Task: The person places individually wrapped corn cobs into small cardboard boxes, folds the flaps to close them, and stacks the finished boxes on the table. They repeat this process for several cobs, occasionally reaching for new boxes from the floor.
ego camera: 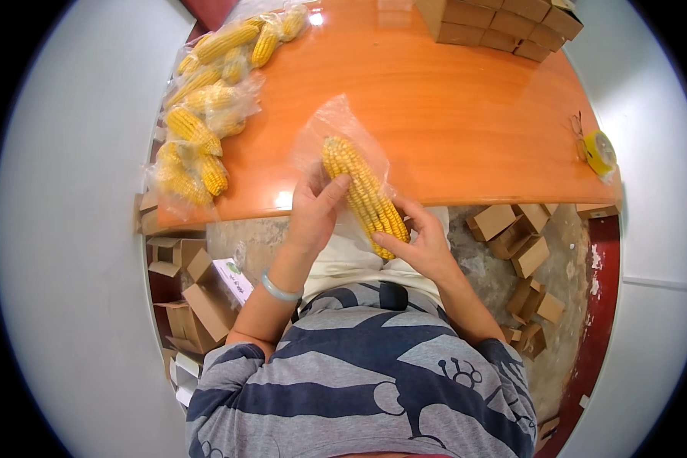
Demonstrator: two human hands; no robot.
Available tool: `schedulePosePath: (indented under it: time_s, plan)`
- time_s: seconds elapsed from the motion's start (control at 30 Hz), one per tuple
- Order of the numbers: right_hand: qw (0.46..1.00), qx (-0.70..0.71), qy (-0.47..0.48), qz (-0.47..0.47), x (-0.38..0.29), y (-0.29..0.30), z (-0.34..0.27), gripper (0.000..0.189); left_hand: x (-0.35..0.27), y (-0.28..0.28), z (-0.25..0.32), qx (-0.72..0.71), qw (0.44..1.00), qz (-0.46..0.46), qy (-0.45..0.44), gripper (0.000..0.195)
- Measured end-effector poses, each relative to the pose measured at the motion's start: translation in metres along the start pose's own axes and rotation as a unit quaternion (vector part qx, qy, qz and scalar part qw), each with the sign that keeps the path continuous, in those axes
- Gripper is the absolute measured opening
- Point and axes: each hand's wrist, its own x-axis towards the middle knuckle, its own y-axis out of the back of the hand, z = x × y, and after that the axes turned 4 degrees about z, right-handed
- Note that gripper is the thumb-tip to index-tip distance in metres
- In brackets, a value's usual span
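Observation:
Two bare hands hold a bundle of yellow corn (362, 192) over the table's near edge, its lower end tilted toward me and to the right. Whether it is one ear or two pressed together I cannot tell. My left hand (314, 209) grips the upper left side, thumb on the kernels. Around the lower end, my right hand (426, 243) has its thumb on the front and fingers behind. A clear plastic bag (338, 117) spreads behind and above the corn; how far it encloses the corn is unclear.
Several bagged corn ears (194, 129) line the left of the orange wooden table (435, 126). Stacked cardboard boxes (492, 26) stand far right. Scissors (578, 131) lie beside a yellow tape roll (600, 152). Open cartons (518, 235) litter the floor right, more cartons (206, 303) left.

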Motion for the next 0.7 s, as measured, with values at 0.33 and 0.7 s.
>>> schedulePosePath:
  time_s: [0.33, 0.7]
  plan:
    - [0.997, 0.027, -0.073, -0.006, 0.004, 0.02, 0.005, 0.049, 0.057, 0.04, 0.053, 0.037, 0.997, 0.049, -0.044, 0.049]
    - [0.995, 0.052, -0.085, -0.016, 0.008, 0.022, 0.004, 0.045, 0.078, 0.09, 0.053, 0.33, 0.898, 0.175, -0.233, 0.038]
